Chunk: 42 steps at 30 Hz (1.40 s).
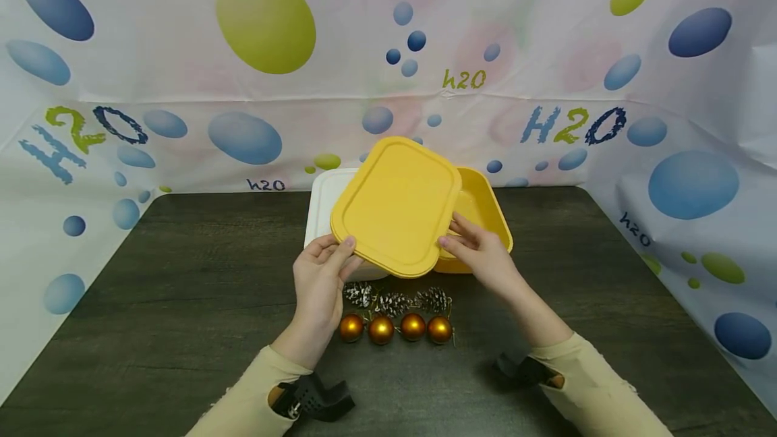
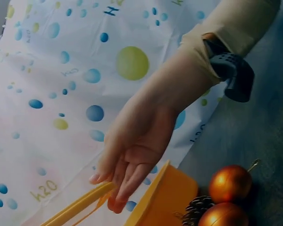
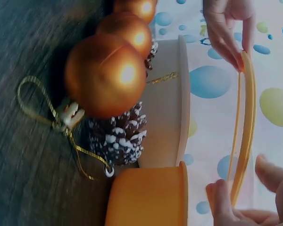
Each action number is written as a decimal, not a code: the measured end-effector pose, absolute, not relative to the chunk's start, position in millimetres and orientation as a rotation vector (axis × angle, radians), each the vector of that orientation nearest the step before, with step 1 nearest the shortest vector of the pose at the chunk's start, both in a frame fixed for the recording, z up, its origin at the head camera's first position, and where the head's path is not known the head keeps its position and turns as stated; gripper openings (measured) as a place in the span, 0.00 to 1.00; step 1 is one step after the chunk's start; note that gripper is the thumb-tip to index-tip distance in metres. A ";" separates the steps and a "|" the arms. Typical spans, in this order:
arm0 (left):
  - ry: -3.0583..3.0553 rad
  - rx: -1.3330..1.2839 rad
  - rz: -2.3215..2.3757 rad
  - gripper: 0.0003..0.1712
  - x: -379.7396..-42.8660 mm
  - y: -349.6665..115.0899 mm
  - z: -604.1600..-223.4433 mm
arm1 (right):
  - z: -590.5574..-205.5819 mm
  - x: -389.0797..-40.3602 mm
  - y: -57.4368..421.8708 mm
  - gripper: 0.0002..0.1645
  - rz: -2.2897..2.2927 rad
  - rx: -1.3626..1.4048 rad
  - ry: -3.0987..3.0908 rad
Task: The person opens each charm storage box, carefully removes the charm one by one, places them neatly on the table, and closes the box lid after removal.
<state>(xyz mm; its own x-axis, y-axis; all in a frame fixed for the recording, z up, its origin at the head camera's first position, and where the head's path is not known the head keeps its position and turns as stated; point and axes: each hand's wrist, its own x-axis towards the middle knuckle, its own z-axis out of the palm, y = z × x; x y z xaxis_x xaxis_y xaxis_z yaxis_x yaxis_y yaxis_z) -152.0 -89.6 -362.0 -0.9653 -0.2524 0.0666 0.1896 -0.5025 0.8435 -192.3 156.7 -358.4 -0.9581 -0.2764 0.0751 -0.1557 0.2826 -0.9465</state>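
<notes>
Both hands hold a yellow rectangular lid (image 1: 397,208), raised and tilted above two containers. My left hand (image 1: 318,292) pinches its near-left corner, thumb on top. At the right edge, my right hand (image 1: 488,261) grips it between thumb and fingers; the left wrist view shows this right hand (image 2: 144,136) from the side. Beneath the lid on the right stands an uncovered yellow container (image 1: 502,224). A white container (image 1: 324,204) stands to its left, partly hidden by the lid. In the right wrist view the lid (image 3: 248,113) appears edge-on, apart from both containers.
In front of the containers lies a row of snow-tipped pine cones (image 1: 393,303). Nearer to me is a row of several shiny orange-gold baubles (image 1: 381,330) with gold cords. A patterned sheet (image 1: 340,32) rises behind the dark wooden table (image 1: 182,302) and along its sides.
</notes>
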 end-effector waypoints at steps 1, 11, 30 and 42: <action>-1.433 0.090 -2.518 0.14 -151.8 -87.5 -362.8 | -359.5 -192.5 157.5 0.44 -1.822 -0.358 2.414; -1.682 -0.052 -2.469 0.39 -153.0 -75.4 -367.9 | -361.9 -195.6 167.4 0.39 -2.077 -0.164 2.356; -2.054 -0.105 -2.170 0.34 -178.6 -33.6 -371.2 | -365.2 -213.4 196.2 0.28 -2.226 0.234 2.597; -2.387 -0.367 -2.078 0.43 -180.6 -20.6 -375.5 | -369.2 -227.1 215.3 0.28 -1.957 0.335 2.797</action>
